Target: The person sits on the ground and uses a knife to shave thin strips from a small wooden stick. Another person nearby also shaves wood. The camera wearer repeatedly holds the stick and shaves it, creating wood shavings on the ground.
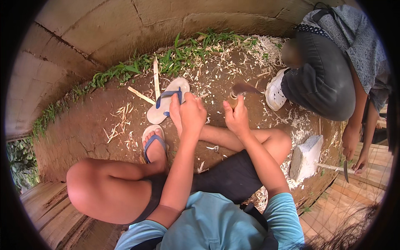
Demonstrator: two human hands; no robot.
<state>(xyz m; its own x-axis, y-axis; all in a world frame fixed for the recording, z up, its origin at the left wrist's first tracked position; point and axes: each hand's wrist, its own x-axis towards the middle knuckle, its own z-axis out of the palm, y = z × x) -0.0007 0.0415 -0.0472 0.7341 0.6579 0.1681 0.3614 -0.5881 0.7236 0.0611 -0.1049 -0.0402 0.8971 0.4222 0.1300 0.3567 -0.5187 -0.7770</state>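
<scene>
My right hand (pixel 237 118) is closed round the light wooden handle of a knife (pixel 246 88). The knife's broad brown blade is blurred and points away to the right. Beside it, my left hand (pixel 194 112) is closed in a fist, thumb up, above the sandal area. A small pale tip shows by its fingers, but what it grips is hidden. The two hands are apart, held over my bent legs. An empty beige sandal (pixel 159 113) with a blue strap lies just beyond my left hand.
At right a co-worker in dark trousers (pixel 325 83) holds a knife (pixel 346 171) and a pale stick (pixel 333 167) by a whitish block (pixel 306 157). Wood shavings (pixel 121 121) litter the dirt. Two wood strips (pixel 156 79) lie near the grass (pixel 175 58) along a wall (pixel 166 25).
</scene>
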